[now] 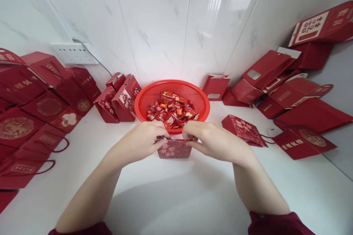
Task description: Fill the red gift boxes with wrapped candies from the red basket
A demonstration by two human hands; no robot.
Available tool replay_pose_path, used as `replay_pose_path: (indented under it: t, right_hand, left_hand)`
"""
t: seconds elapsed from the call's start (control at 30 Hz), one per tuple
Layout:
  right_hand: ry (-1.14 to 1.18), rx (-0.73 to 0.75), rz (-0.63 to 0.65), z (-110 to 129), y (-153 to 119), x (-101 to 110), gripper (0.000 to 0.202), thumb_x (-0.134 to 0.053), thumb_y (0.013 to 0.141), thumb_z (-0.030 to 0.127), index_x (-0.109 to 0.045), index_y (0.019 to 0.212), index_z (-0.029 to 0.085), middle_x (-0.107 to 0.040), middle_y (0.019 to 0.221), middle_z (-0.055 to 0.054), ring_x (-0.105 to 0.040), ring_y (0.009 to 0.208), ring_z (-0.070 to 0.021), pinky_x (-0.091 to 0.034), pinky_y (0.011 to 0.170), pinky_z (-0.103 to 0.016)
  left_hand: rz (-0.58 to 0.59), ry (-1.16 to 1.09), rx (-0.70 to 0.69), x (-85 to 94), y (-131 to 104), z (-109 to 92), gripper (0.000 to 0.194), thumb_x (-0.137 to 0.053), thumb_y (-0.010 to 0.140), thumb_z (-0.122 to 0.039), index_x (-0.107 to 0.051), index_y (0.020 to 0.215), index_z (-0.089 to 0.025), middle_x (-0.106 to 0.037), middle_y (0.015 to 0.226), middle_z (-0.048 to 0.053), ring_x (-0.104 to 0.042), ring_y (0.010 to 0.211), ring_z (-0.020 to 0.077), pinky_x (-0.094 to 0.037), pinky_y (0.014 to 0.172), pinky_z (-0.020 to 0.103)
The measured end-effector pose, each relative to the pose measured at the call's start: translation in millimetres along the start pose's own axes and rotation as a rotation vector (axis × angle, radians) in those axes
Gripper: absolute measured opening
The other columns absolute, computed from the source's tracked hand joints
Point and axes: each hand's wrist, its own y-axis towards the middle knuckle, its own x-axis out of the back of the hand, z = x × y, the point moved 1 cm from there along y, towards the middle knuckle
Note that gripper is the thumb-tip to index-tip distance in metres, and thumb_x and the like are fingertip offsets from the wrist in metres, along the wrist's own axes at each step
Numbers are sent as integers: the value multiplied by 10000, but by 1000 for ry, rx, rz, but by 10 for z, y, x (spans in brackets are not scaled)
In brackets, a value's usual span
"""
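A small red patterned gift box (174, 150) stands on the white table in front of me, its top edge between my two hands. My left hand (154, 136) pinches the box's upper left corner with thumb and fingers. At the upper right corner, my right hand (202, 134) grips the edge in the same way. The inside of the box is hidden from view. Right behind it sits a red plastic basket (199, 97) with many small red-wrapped candies (172, 108) in it.
Red gift boxes (38, 110) are stacked at the left, near a wall socket (74, 53). Two patterned boxes (125, 99) stand left of the basket. More red boxes (266, 68) pile up at the right; one corded box (244, 129) lies nearer. A tiled wall (154, 33) rises behind.
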Motion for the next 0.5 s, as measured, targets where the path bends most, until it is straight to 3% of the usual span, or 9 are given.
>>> replay_pose_path:
  t: [0.13,0.23,0.3,0.37,0.5]
  right_hand:
    - [57,-23,19,-66,68,-21,276,-450,1025,336,-509,789,204,-584,794,9,-519,691,-132,-361,614,-263]
    - [102,-83,19,-143,125,-50,145,-474,999,247,-537,874,211,-584,747,26,-506,646,-123,-342,584,-252]
    - [125,-107,12,-191,147,-72,39,-534,948,193,-564,937,214,-603,751,30,-519,651,-121,-346,588,-244]
    - [127,-98,21,-220,158,-95,60,-553,925,173,-591,901,212,-619,748,28,-526,658,-118,-345,597,-240]
    - [61,-67,26,-201,173,-148,104,-547,898,142,-572,817,202,-620,731,24,-506,627,-112,-321,581,-239]
  left_hand:
    - [17,33,-10,-101,79,69,255,-499,944,-167,-722,1043,-244,-685,1085,28,-648,962,185,-479,797,299]
    - [59,81,18,-159,86,54,242,-474,963,-215,-700,1048,-202,-674,1078,60,-651,946,205,-479,793,314]
    - [83,109,46,-171,76,26,261,-491,971,-339,-695,1007,-180,-666,1019,72,-648,890,216,-476,757,318]
    - [106,99,62,-174,75,0,351,-465,978,-452,-689,980,-182,-665,962,65,-642,850,217,-467,734,316]
    - [150,13,49,-212,115,-28,400,-331,1033,-367,-674,916,-198,-685,876,33,-644,776,182,-433,696,288]
